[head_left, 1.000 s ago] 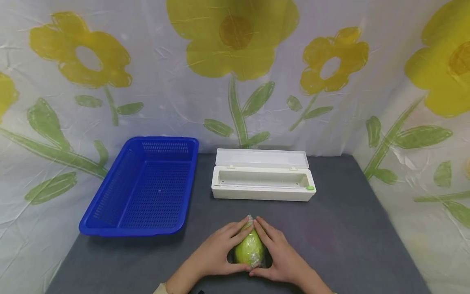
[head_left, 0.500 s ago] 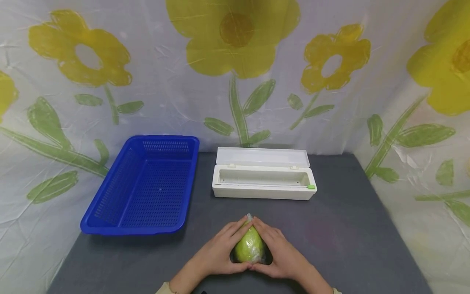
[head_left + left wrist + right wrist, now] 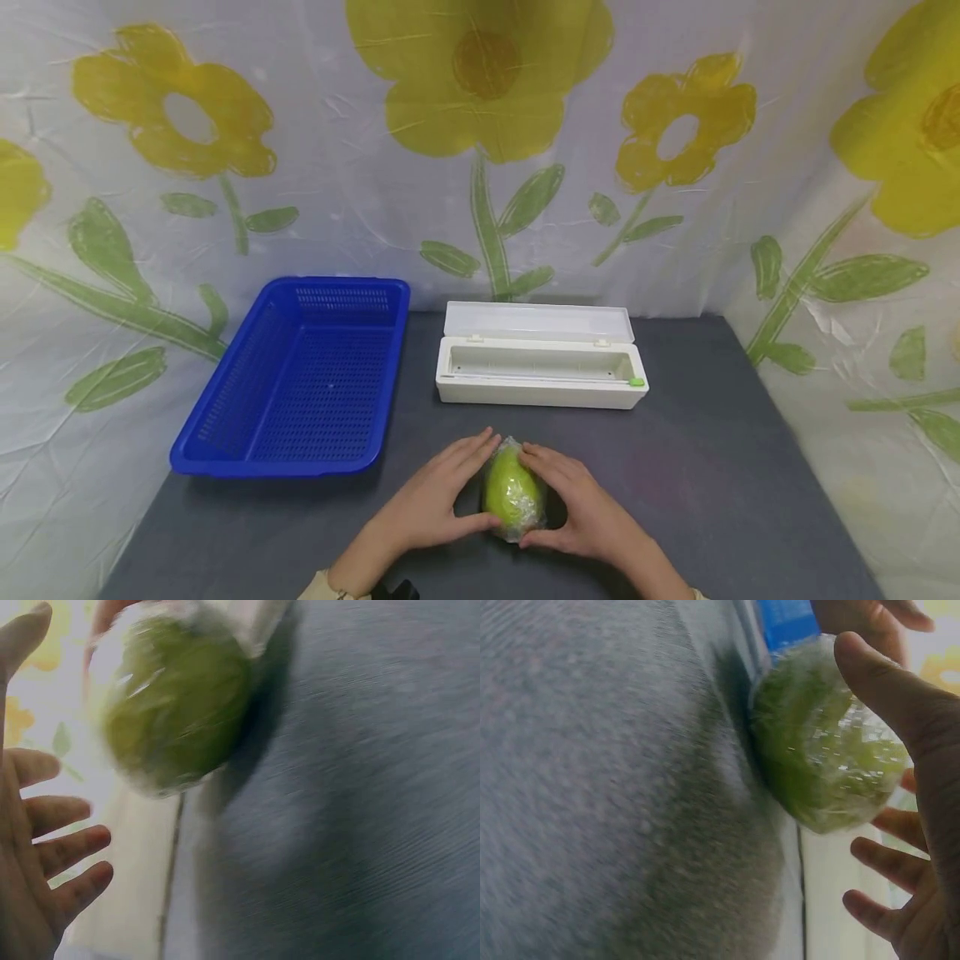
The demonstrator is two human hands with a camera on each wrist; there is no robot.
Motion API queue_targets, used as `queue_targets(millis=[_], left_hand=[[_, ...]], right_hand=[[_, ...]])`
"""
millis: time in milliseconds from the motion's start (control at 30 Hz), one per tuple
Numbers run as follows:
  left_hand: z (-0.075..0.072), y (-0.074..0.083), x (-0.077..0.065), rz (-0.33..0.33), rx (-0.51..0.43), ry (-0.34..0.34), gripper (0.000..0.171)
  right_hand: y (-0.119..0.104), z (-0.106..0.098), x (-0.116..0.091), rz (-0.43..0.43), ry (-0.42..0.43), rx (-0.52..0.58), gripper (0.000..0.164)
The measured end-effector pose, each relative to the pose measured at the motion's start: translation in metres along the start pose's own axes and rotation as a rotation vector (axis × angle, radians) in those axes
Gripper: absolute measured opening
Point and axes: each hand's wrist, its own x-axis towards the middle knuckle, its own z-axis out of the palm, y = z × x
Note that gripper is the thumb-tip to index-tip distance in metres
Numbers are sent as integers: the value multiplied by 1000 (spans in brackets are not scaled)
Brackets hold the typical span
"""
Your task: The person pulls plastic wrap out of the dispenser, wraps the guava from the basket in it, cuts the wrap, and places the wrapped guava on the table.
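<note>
A yellow-green fruit, narrower toward its far end, rests on the grey table wrapped in clear cling film. To its left, my left hand has its thumb and fingers spread; the left wrist view shows a gap between these fingers and the wrapped fruit. My right hand lies along the other side, its fingertips at the upper right of the fruit and its thumb at the lower right. Seen from the right wrist, the thumb overlaps the film and the other fingers are loosely spread.
A blue plastic basket with slotted walls stands at the left. Behind the fruit is a long white cling-film dispenser box, lid raised, with a green slider at its right end. A flower-printed sheet hangs around the table's far sides.
Both hands cupped the fruit with their fingertips nearly meeting; now they have parted. The left hand has moved left off the fruit, while the right has shifted slightly and stays beside it.
</note>
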Motion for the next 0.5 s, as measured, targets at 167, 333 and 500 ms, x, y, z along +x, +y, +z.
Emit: queue_targets(millis=[167,333,500], left_hand=[[-17,3,0,-30,28,53,86],[-33,11,2,-66,113,103,75],[-50,18,4,-121,209,116,70]], right_hand=[[0,-4,-3,-1,49,35,77],[-4,-11,-5,121,79,56,51],[-9,-22,-4,317,153,-6,40]])
